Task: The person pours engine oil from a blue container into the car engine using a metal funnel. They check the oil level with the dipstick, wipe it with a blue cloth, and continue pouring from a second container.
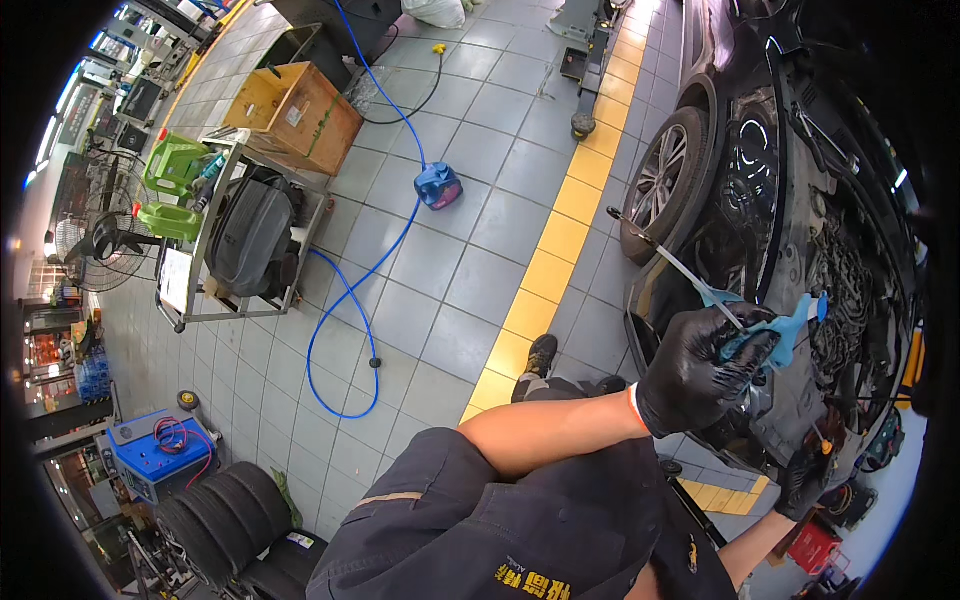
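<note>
My left hand, in a black glove, is closed round a light-blue cloth and a long slim metal tool. The tool looks like a wrench and slants up to the left, its dark head clear of the hand. Lower right, my right hand, also black-gloved, is at the edge of the dark car's open engine bay. Its fingers look curled beside a small orange-tipped part; what they hold, if anything, cannot be made out.
The car's front wheel stands beyond my left hand. A yellow floor stripe runs alongside. Left are a blue hose on the tiles, a cart with green jugs, a wooden box, stacked tyres and a blue machine.
</note>
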Demonstrator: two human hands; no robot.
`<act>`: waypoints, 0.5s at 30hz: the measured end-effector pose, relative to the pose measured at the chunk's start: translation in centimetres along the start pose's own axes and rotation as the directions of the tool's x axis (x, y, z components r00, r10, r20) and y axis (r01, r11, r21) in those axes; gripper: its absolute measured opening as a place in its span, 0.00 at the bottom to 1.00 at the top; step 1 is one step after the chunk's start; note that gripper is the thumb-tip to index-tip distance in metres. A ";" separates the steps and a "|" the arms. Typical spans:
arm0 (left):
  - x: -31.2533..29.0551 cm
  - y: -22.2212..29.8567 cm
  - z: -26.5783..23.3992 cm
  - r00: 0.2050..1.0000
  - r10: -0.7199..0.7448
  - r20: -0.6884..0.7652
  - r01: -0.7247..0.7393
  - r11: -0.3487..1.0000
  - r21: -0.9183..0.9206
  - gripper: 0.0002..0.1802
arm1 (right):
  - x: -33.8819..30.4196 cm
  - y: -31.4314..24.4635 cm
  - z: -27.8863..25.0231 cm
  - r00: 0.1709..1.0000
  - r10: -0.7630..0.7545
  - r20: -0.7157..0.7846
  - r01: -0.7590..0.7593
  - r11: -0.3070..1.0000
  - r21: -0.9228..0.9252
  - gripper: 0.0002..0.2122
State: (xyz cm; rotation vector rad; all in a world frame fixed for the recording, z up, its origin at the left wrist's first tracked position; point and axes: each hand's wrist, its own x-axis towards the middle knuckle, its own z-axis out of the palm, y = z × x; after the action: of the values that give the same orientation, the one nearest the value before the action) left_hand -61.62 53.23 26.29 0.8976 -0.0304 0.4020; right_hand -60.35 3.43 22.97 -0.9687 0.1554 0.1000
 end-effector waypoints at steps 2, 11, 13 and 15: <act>0.1 0.3 0.2 1.000 0.000 -0.001 0.000 1.000 -0.025 0.11 | 0.1 0.3 1.6 0.996 -0.012 0.083 0.007 0.998 0.065 0.21; 1.2 1.3 0.5 0.991 0.128 0.024 -0.130 0.987 0.094 0.13 | 1.4 -1.2 1.0 0.971 0.071 0.227 -0.091 0.993 0.080 0.21; 1.4 1.4 0.7 0.993 0.110 0.038 -0.112 0.991 0.073 0.13 | 1.9 -1.9 -0.8 0.975 0.090 0.202 -0.109 0.991 0.081 0.20; 1.5 1.5 0.7 0.993 0.110 0.041 -0.113 0.991 0.070 0.14 | 2.3 -2.7 -2.7 0.991 0.033 0.132 -0.035 0.999 0.016 0.20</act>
State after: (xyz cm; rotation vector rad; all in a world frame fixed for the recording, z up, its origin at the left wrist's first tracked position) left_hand -60.65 53.95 28.14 0.9776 -0.1006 0.4933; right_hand -57.94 -0.28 23.23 -0.9383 0.0517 0.1929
